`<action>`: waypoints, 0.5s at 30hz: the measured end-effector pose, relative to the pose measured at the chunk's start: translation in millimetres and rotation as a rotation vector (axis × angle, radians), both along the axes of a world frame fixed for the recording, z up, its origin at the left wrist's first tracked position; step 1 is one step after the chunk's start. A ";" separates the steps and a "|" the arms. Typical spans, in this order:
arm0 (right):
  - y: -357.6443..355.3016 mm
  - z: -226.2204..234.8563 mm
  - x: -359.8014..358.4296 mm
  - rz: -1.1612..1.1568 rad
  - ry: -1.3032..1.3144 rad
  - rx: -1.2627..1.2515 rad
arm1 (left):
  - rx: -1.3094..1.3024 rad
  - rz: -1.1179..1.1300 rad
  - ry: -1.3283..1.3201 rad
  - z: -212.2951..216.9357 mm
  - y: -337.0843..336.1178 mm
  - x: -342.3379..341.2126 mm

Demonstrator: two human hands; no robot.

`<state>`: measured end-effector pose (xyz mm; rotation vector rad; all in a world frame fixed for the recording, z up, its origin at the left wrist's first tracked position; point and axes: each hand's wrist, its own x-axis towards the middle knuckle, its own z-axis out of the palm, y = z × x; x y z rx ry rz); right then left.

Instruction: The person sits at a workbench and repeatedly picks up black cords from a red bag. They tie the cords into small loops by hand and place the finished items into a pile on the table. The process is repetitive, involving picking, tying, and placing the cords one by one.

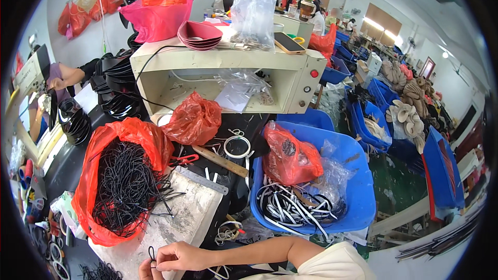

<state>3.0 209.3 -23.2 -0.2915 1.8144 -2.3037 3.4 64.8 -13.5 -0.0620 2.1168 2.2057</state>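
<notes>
Low in the picture, my right hand (182, 256) pinches a thin black cord (151, 252) that stands up in a small loop. Just left of it, the fingers of my left hand (146, 270) close round the lower part of the same cord; the picture's lower edge cuts off the rest of that hand. Both hands are over the near end of a worn whitish board (179, 212). A red plastic bag (85, 197), its mouth wide open, rests beyond them, stuffed with a tangle of black cords (124, 186). Some cord ends spill over the board.
Behind the board lie a wooden stick (220, 161), a tape roll (237, 147) and a knotted red bag (194, 119). To the right, a blue bin (365, 197) holds black and white strips. A cream metal housing (223, 58) backs the table. Another person's arm (70, 77) shows far left.
</notes>
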 end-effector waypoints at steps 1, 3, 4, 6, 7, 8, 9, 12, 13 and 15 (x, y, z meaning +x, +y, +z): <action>1.0 3.0 0.6 -0.051 0.030 0.039 | -0.043 0.005 0.026 4.2 2.8 1.7; 2.0 10.3 2.1 -0.151 0.089 0.114 | -0.130 0.017 0.082 12.6 8.7 4.5; 1.4 11.6 4.6 -0.200 0.097 0.119 | -0.107 0.028 0.062 9.6 10.6 4.7; -1.4 12.1 6.2 -0.295 0.113 0.129 | -0.090 0.019 0.106 5.9 15.5 5.4; -2.5 13.4 6.9 -0.311 0.131 0.147 | -0.102 0.029 0.123 6.0 15.3 5.2; -2.9 15.1 7.1 -0.325 0.148 0.165 | -0.103 0.036 0.114 5.9 15.7 4.7; -3.2 15.4 7.4 -0.338 0.165 0.185 | -0.103 0.044 0.104 5.8 16.9 3.9; -14.6 1.1 5.1 -0.475 0.248 0.131 | -0.152 0.059 0.138 13.5 22.5 2.5; -17.8 -0.2 4.8 -0.523 0.278 0.109 | -0.181 0.064 0.158 15.3 22.6 3.0; -19.1 1.0 5.4 -0.475 0.260 0.082 | -0.171 0.090 0.193 8.3 19.3 2.0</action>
